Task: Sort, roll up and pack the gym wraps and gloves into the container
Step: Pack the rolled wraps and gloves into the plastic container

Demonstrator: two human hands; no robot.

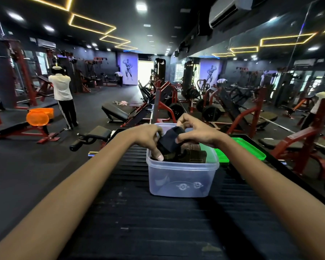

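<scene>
Now both over the clear container [182, 177] on the black ribbed mat [139, 222]: left hand [148, 136] and right hand [197, 131] pinching a dark glove [170, 137] above rolled wraps [193, 153] inside; green lid [240, 149] just beside.

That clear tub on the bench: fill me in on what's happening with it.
A person is packing gym gear into the clear plastic container, which sits on a black ribbed bench surface. Both hands are over its open top: the left hand and right hand together hold a dark wrap just above the rim. Other dark rolled wraps already lie inside. The green lid is off, lying behind the container to the right.
</scene>
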